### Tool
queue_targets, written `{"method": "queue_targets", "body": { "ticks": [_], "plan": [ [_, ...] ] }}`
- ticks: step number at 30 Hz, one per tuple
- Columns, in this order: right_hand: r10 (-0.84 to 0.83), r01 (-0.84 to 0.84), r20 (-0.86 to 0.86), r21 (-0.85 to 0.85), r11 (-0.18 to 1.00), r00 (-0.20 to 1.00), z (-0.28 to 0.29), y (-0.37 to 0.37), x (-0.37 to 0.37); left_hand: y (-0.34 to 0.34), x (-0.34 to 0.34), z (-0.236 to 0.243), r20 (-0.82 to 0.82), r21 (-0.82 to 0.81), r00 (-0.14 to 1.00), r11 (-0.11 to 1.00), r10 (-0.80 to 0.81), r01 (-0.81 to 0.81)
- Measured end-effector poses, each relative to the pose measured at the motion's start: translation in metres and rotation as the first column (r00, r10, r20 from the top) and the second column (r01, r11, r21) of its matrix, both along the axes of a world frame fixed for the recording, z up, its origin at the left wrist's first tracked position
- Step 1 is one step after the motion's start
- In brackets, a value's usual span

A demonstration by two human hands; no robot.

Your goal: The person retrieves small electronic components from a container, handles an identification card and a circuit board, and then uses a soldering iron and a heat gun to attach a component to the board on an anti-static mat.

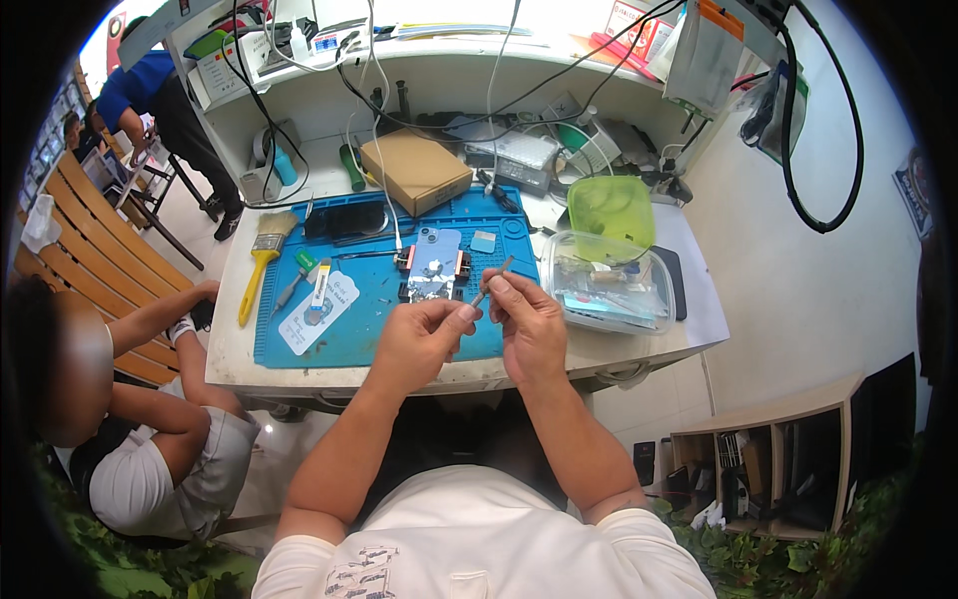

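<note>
Fingers of both hands, seen in the head view, are pressed together on a slim tool (479, 299): the left hand (424, 341) pinches its near end between thumb and forefinger, the right hand (529, 327) grips it farther along. The tool is held above the near right part of the blue mat (374, 299), just nearer than the phone (436, 250), which sits back up in a clamping holder (404, 259).

A loose fingertip pinch could let the tool slip and drop onto the phone, whose near part looks shattered; loose shards there might nick a finger. A careless sweep of the right hand could knock the small silvery square (483, 243) right of the phone.

Both forearms reach in from the near side and converge, elbows bent outward; the left hand curls inward, while the right stands more upright.
</note>
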State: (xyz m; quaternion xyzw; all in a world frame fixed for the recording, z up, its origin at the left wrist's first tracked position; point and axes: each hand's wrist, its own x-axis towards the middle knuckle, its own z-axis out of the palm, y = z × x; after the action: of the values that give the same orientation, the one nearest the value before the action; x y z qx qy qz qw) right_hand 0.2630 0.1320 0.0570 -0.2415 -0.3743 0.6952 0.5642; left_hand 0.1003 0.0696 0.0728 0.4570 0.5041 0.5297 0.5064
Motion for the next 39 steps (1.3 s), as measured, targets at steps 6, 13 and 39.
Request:
{"method": "queue_targets", "body": {
  "ticks": [6,13,39],
  "plan": [
    [-0.021,0.021,0.007,-0.002,1.0,1.0,-0.002,-0.001,-0.004,0.0,0.006,-0.005,0.021,0.118,0.997,0.99,0.071,-0.073],
    [-0.019,0.019,-0.011,-0.011,1.0,1.0,-0.001,-0.003,-0.008,0.003,0.004,-0.008,0.021,0.16,0.996,0.983,0.087,-0.089],
    [0.004,-0.004,0.018,0.007,1.0,1.0,-0.009,-0.003,-0.009,-0.002,0.0,-0.002,0.152,-0.025,0.988,1.0,0.015,-0.012]
  ]
}}
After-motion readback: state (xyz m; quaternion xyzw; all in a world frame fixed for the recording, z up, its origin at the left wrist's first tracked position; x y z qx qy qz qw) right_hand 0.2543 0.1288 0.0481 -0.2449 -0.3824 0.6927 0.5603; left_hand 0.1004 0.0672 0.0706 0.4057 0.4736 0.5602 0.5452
